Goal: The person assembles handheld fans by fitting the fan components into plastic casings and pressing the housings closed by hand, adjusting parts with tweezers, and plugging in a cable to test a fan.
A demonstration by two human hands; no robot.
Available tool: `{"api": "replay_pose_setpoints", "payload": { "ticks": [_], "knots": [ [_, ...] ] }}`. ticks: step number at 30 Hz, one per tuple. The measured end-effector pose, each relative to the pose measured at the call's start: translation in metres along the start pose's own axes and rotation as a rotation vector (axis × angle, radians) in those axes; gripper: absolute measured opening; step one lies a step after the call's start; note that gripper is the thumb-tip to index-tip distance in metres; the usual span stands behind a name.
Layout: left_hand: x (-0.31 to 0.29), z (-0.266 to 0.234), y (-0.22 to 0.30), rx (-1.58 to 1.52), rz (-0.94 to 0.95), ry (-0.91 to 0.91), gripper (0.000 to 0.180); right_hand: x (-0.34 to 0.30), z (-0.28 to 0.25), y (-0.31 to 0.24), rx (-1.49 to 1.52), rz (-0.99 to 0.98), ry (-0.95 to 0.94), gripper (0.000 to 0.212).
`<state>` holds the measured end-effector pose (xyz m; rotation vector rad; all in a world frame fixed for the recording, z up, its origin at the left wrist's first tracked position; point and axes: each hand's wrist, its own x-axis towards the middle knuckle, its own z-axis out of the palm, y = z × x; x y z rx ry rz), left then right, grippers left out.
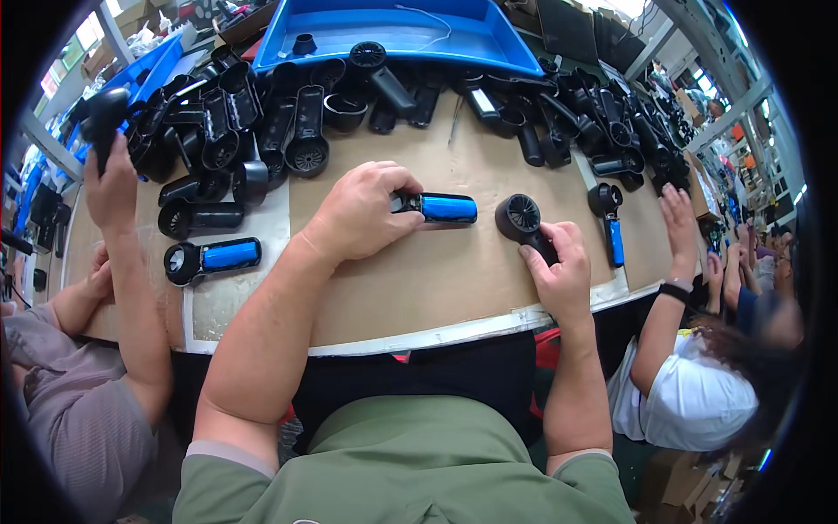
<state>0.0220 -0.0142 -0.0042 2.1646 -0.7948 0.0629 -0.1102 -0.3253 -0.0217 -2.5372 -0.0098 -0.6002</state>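
My left hand (360, 214) is closed on the head end of a black handheld-fan body (470, 220), low over the cardboard-covered table. A blue cylindrical battery (447, 208) lies in its open handle, pointing right; my fingers hide most of the round end. To the right, my right hand (566, 266) grips the handle of a black fan shell (522, 217), fingers wrapped round it. That shell's round slotted grille faces up and toward the far left. The two parts are apart, with bare cardboard (410, 279) between and in front of them.
Black fan shells (305, 131) lie heaped along the far side, before a blue bin (401, 35). Open fan bodies with blue batteries lie left (231, 254) and right (616, 240). A left co-worker's hand (112, 188) raises a dark part; a right co-worker's hand (678, 223) reaches over the table.
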Motion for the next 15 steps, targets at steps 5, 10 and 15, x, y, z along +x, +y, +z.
{"api": "replay_pose_setpoints", "payload": {
  "ticks": [5,10,15],
  "knots": [
    [0.003,-0.004,0.001,-0.053,-0.108,-0.124,0.04,-0.001,0.002,-0.001,-0.061,-0.014,0.017,0.038],
    [-0.006,-0.014,0.001,-0.129,-0.126,-0.152,0.062,-0.006,0.005,0.003,-0.129,-0.255,0.248,0.039],
    [-0.007,-0.022,-0.009,-0.147,-0.149,-0.172,0.089,-0.005,-0.004,0.013,0.19,-0.066,0.549,0.043]
  ]
}}
